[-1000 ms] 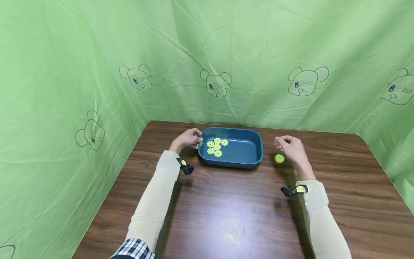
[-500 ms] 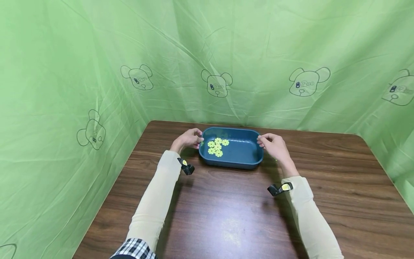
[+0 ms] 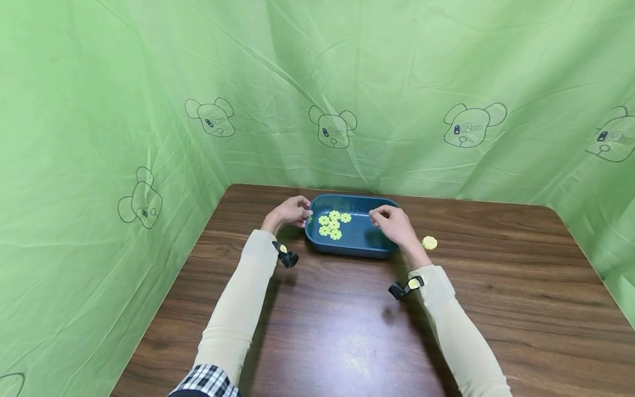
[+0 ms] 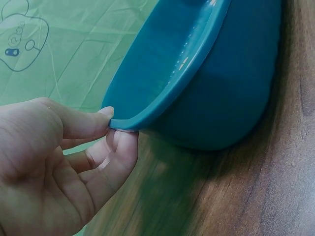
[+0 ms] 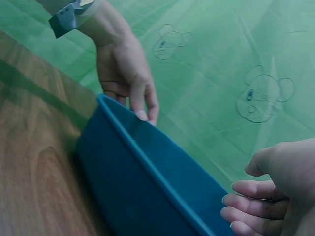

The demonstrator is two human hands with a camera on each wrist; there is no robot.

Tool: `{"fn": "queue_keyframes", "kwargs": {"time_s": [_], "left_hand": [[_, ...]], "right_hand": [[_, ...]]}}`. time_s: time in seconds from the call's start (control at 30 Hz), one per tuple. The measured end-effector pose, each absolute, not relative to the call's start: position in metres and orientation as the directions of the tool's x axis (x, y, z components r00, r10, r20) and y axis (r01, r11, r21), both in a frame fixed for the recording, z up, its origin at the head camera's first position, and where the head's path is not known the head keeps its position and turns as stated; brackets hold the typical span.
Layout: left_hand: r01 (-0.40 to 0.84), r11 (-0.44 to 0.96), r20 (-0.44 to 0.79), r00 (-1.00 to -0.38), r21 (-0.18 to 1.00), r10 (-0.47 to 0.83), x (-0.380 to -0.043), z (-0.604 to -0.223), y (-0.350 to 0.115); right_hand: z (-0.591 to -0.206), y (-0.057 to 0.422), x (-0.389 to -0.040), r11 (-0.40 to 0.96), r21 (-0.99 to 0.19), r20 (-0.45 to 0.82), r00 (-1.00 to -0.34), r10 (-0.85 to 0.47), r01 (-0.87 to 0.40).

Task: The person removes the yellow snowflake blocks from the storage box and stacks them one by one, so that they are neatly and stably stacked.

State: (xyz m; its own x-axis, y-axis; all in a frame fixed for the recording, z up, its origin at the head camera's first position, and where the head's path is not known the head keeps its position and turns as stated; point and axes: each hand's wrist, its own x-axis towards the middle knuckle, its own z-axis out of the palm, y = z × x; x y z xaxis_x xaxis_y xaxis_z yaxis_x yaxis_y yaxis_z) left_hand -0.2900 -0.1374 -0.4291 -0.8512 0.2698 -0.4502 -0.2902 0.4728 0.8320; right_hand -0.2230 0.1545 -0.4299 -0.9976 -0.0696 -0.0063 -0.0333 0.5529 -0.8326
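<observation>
Head view shows me the main difference: the right hand (image 3: 394, 225) was out over the table (image 3: 521, 264) a second ago, reached the right edge of the blue tub (image 3: 347, 251) half a second ago, and has now come in over the tub's right part. The flower-shaped piece on the table (image 3: 429, 242), mostly hidden by that hand half a second ago, shows again right of the tub and looks paler than it did at first. The tub sits near the table's far edge as before, and the yellow flower pieces (image 3: 334, 225) lie clustered on the left of its floor, unchanged.

On my left wrist feed, the left hand (image 4: 74, 157) pinches the tub's rim, thumb on top and fingers beneath; it has kept that grip throughout. On the right wrist feed, I see the right thumb apart from loosely bent fingers, with nothing visible between them.

As for writing, the green cloth (image 3: 278, 66) carries outlined animal heads (image 3: 332, 130), each with a dark blue mark and small rounded letters; I can't read those with any certainty. Both black wrist mounts (image 3: 285, 256) bear a yellow patch, too small for me to make out any print.
</observation>
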Motion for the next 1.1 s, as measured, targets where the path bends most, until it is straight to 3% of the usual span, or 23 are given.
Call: {"fn": "queue_keyframes", "kwargs": {"time_s": [0.47, 0.7, 1.1], "left_hand": [[-0.301, 0.452, -0.45, -0.852, 0.84, 0.267, -0.289, -0.43, -0.137], [-0.305, 0.45, -0.452, -0.852, 0.839, 0.265, -0.29, -0.431, -0.138], [-0.298, 0.462, -0.452, -0.851, 0.835, 0.268, -0.292, -0.431, -0.138]], "right_hand": [[-0.446, 0.116, -0.231, 0.577, -0.816, -0.088, -0.983, -0.159, -0.02], [-0.455, 0.101, -0.239, 0.637, -0.767, -0.077, -0.976, -0.201, -0.071], [-0.459, 0.089, -0.249, 0.728, -0.681, -0.166, -0.953, -0.253, -0.075]]}}
